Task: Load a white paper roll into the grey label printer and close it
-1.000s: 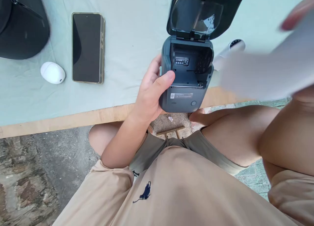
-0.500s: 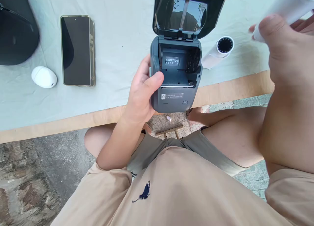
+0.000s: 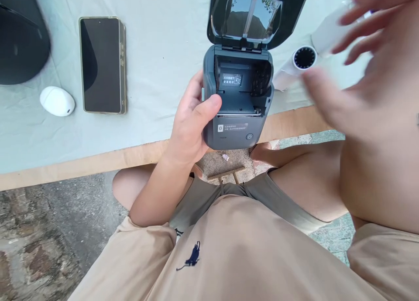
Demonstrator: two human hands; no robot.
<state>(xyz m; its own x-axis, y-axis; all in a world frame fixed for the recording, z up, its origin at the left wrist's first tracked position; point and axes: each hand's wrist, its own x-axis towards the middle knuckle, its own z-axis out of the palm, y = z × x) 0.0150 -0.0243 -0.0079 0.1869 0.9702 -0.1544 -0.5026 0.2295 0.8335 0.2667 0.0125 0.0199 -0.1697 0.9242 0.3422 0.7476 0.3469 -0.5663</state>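
Observation:
My left hand point(image 3: 193, 118) is wrapped round the side of a dark grey label printer point(image 3: 236, 100), thumb over its front. The printer's lid point(image 3: 247, 17), with a clear window, is swung up, and the roll bay inside holds nothing but a small sticker. To the printer's right, a white paper roll point(image 3: 291, 70) lies with its dark-ringed end towards me. Beyond it a second white roll point(image 3: 332, 28) rests on the table, partly covered by my right hand point(image 3: 366, 70). That hand is blurred, its fingers spread, and I see nothing in it.
A phone point(image 3: 101, 65) in a clear case lies on the pale tablecloth point(image 3: 157, 35) at left. Beside it are a white earbud case point(image 3: 57, 101) and a black case point(image 3: 22, 39). The table's wooden edge point(image 3: 140, 155) runs in front of my lap.
My right hand has let go of the white roll, which now lies on the table. The hand has moved left with its fingers opened. The printer has shifted very slightly right.

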